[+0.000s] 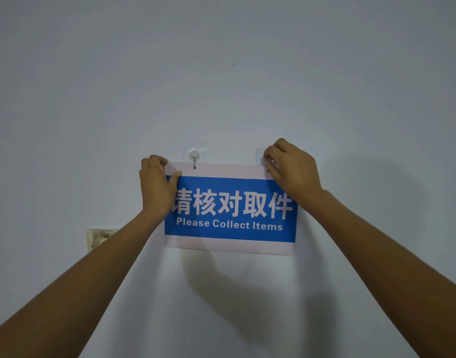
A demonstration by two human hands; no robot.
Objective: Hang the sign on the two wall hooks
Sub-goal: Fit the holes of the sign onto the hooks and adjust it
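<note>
The sign (230, 209), a blue panel with pale borders reading "Please Collect Items", lies flat against the wall (221, 73), level or nearly so. Near its upper left corner a hole in the top border sits on the left hook (194, 157), whose metal tip shows through the border. The left hand (157, 186) grips the upper left corner, thumb across the front and fingers curled over the top edge. The right hand (290, 169) is closed in a pinch at the upper right corner, covering the second hook; only the pale edge of its pad (259, 155) shows, and whether the right hole is seated cannot be told. Judged step: engaging the right hole. To do it well, the left hand should steady the hung corner while the right lifts its corner slightly, aligns hole with tip, then lowers. A wall plate (100, 239) lies below left.
</note>
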